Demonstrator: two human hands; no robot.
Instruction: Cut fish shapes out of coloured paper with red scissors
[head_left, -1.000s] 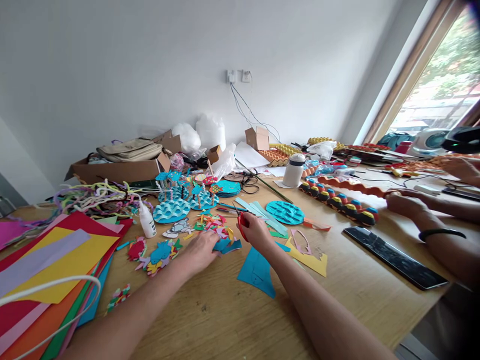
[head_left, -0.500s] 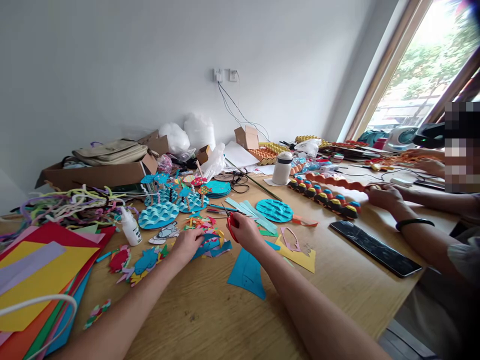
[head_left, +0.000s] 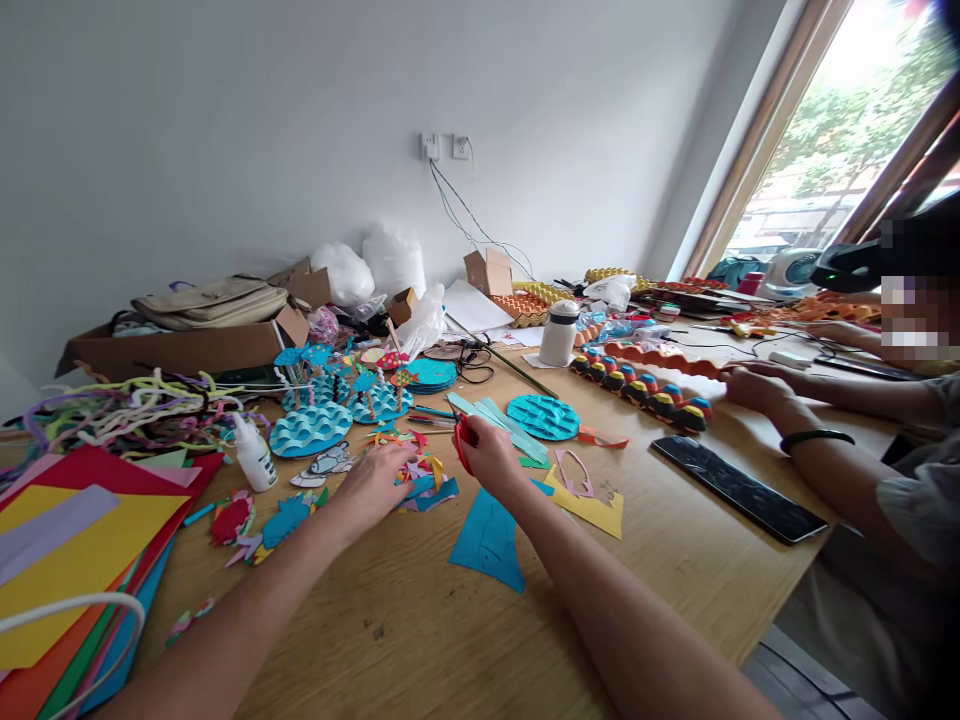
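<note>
My right hand point(head_left: 489, 455) is wrapped round red-handled scissors point(head_left: 462, 442), their blades pointing away from me over the table. My left hand point(head_left: 379, 475) lies palm down over a pile of coloured paper scraps point(head_left: 429, 478), fingers stretched out and partly hidden behind the hand. Blue scraps point(head_left: 439, 494) lie just right of its fingertips. A blue paper sheet point(head_left: 489, 540) with pencil lines rests on the table below my right wrist. Left of my left hand sit cut-out paper fish, among them a blue one point(head_left: 285, 520) and a red one point(head_left: 231, 520).
A glue bottle point(head_left: 255, 455), coloured paper sheets point(head_left: 82, 530) and pipe cleaners point(head_left: 150, 415) are on the left. Wavy blue discs point(head_left: 544, 417) stand farther back. A black phone point(head_left: 739, 490) lies at right, near a co-worker's hand point(head_left: 761, 385) on a painted egg-carton strip point(head_left: 649, 390).
My left hand has loosened from the blue paper piece and spread over the scraps. The scissors stay in my right hand, their blades now closer together. The view has shifted slightly.
</note>
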